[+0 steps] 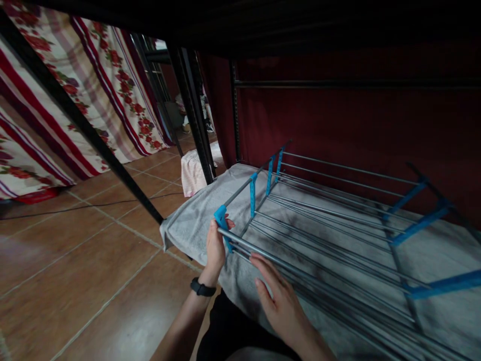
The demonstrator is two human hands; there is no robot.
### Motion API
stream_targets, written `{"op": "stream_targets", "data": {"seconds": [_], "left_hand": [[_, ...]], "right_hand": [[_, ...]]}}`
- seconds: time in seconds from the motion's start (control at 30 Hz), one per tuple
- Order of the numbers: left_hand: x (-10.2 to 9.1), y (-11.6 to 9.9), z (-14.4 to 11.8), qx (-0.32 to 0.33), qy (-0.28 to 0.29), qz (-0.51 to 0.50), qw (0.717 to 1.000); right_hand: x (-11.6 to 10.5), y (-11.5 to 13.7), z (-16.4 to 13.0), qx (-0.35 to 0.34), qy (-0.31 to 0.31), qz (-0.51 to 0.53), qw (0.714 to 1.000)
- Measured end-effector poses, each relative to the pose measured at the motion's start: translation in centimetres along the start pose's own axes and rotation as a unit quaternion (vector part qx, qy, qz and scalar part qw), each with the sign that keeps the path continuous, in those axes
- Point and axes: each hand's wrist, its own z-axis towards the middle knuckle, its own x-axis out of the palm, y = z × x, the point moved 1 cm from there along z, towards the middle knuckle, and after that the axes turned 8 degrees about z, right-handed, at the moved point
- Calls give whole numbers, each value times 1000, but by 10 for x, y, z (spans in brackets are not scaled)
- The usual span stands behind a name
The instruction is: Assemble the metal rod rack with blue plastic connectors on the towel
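A metal rack of thin steel rods with blue plastic connectors lies on a grey towel spread over a lower bunk. My left hand, with a black band on its wrist, grips the near blue corner connector of the rack. My right hand rests flat with fingers apart on the nearest steel rod, just right of that corner.
A black bunk frame post slants across the left, another post stands behind. Brown tiled floor lies to the left with a dark cable across it. Floral striped curtains hang at the back left; a dark red curtain backs the bunk.
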Motion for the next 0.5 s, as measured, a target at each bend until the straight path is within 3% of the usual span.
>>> {"op": "stream_targets", "data": {"seconds": [0.2,0.3,0.5], "left_hand": [[7,-6,-1,-11,-6,19,1000],[7,-8,0,-14,-27,31,999],[9,-12,-1,9,-33,56,998]], "right_hand": [[-5,13,6,-94,-31,-205,974],[-7,13,22,-62,-49,-284,956],[-9,6,47,8,14,-349,937]]}}
